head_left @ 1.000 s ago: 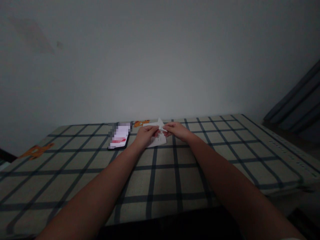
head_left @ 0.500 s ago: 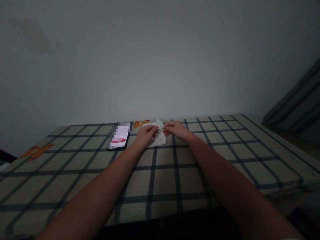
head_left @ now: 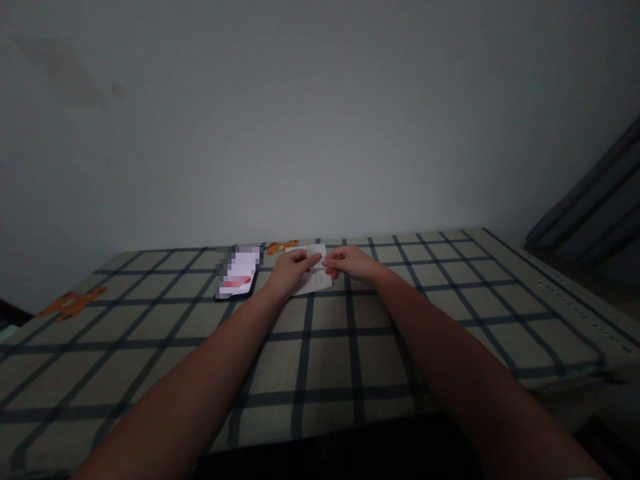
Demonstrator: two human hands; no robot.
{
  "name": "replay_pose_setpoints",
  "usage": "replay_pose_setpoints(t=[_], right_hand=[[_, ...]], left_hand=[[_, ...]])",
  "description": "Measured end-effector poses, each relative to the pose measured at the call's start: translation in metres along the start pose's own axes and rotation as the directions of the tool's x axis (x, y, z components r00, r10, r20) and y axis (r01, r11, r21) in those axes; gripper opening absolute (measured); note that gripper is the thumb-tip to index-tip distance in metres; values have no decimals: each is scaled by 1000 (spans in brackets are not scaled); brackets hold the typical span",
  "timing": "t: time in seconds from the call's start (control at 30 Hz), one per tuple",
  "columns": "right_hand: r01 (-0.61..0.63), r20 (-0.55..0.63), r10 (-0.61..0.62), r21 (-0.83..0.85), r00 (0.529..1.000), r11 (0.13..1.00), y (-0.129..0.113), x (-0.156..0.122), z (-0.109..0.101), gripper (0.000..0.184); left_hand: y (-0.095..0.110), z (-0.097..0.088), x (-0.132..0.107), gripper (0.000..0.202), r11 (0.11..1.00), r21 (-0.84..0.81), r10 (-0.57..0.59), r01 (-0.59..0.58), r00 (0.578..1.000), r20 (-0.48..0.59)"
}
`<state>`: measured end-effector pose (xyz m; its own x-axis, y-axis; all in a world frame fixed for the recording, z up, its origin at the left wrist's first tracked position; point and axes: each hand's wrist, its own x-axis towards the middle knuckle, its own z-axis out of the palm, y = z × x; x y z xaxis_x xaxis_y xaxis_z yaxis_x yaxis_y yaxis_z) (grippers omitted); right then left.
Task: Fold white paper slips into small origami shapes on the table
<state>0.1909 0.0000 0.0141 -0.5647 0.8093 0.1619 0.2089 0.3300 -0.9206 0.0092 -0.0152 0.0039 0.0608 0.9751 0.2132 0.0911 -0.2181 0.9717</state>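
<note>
A white sheet of paper (head_left: 317,283) with a few dark marks lies on the checked cloth, partly covered by my fingers. My left hand (head_left: 290,270) is closed over the paper's left side, its thumb and forefinger pinching a small piece of white paper (head_left: 313,253) above the sheet. At the right edge, the fingertips of my right hand (head_left: 353,263) are pressed together on the same small piece. Where that piece ends and the sheet begins is hard to make out in the dim light.
A phone (head_left: 239,273) with its screen lit and partly pixelated lies left of my left hand. The checked tablecloth (head_left: 330,363) carries orange bear prints (head_left: 73,303). Behind it rises a pale wall (head_left: 320,120), and a dark curtain (head_left: 595,187) hangs at the right.
The pointed white tip that stuck up between my hands has come down and lies lower. My fingers have shifted slightly; the sheet and the phone have stayed put.
</note>
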Motion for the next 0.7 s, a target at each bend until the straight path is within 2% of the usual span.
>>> replay_pose_setpoints(t=[0.2, 0.4, 0.7], right_hand=[[13, 14, -13, 15, 1000, 1000, 0, 1, 1, 23], [4, 31, -4, 6, 1000, 1000, -2, 0, 0, 24], [11, 36, -13, 48, 999, 999, -4, 2, 3, 22]], left_hand=[[1, 2, -2, 27, 999, -28, 16, -17, 1000, -26], [2, 3, -1, 27, 994, -42, 100, -102, 994, -49], [7, 4, -3, 25, 987, -95, 110, -127, 980, -164]])
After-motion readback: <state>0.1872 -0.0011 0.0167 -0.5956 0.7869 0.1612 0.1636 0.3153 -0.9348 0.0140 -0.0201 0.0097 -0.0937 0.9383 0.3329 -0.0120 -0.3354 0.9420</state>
